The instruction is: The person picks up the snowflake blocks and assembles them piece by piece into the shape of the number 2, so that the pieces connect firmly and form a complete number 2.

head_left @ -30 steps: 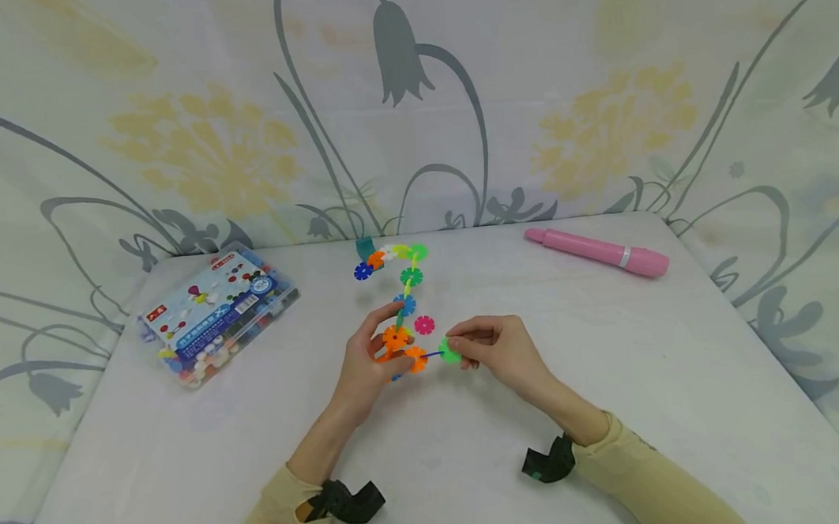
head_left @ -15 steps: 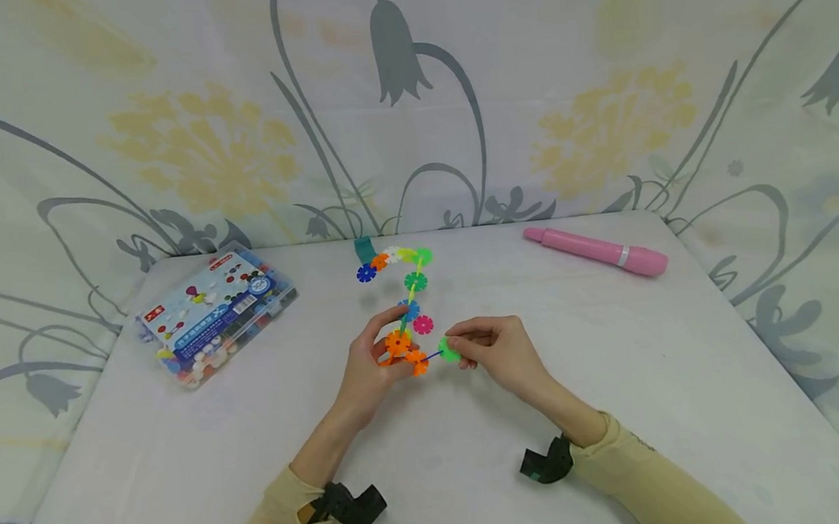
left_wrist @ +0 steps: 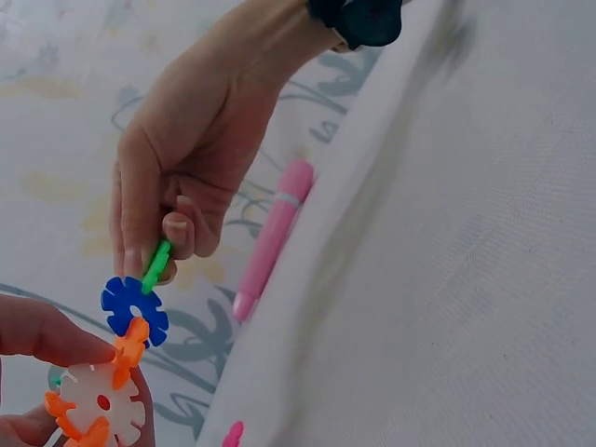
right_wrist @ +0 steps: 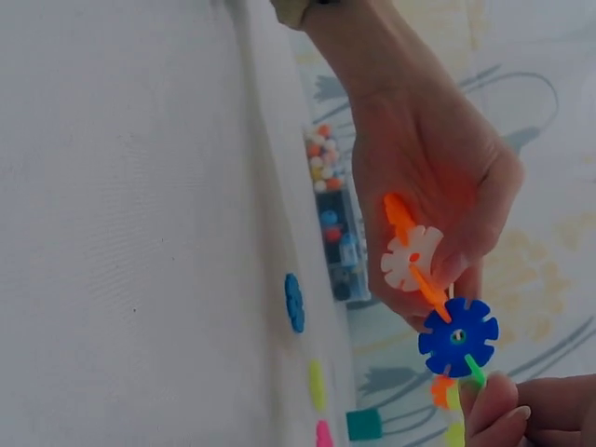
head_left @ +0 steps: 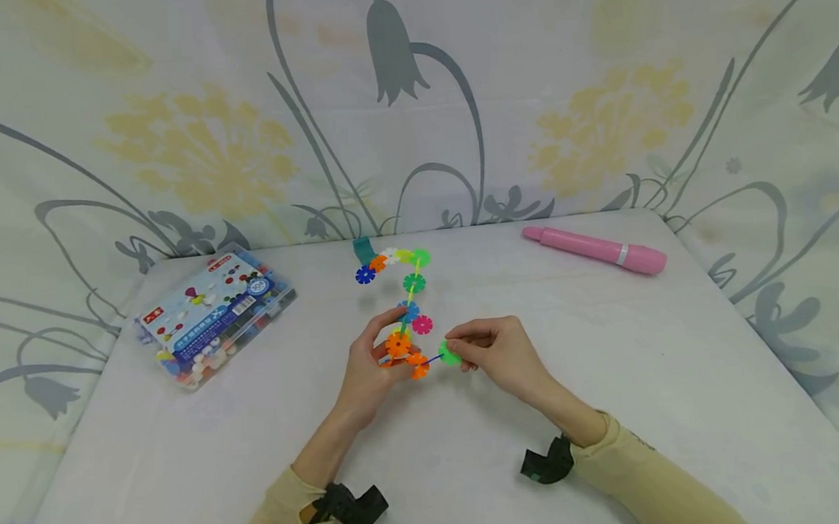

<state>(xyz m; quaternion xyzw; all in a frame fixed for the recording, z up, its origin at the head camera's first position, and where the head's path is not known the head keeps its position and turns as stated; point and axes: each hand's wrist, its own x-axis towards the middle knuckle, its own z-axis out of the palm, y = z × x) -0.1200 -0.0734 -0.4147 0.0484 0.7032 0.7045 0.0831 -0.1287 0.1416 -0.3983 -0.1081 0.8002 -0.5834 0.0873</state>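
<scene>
A chain of coloured snowflake discs (head_left: 413, 282) lies on the white table (head_left: 611, 378), running from a teal piece (head_left: 364, 247) at the back to my hands. My left hand (head_left: 390, 352) grips the near end, fingers curled round orange discs (head_left: 398, 344) and a white disc (left_wrist: 101, 402). A blue disc (left_wrist: 135, 310) joins onto them. My right hand (head_left: 458, 348) pinches a green disc (head_left: 449, 352) slotted on the blue disc's edge. In the right wrist view, the blue disc (right_wrist: 457, 337) sits between the left hand (right_wrist: 428, 186) and the green disc (right_wrist: 475, 371).
A clear plastic box (head_left: 216, 316) with several loose discs lies at the left. A pink marker (head_left: 593, 249) lies at the back right. A pink disc (head_left: 422, 323) sits beside the chain. Floral cloth hangs behind the table.
Both hands keep their hold. The chain's far end has slid slightly nearer to me; little else differs.
</scene>
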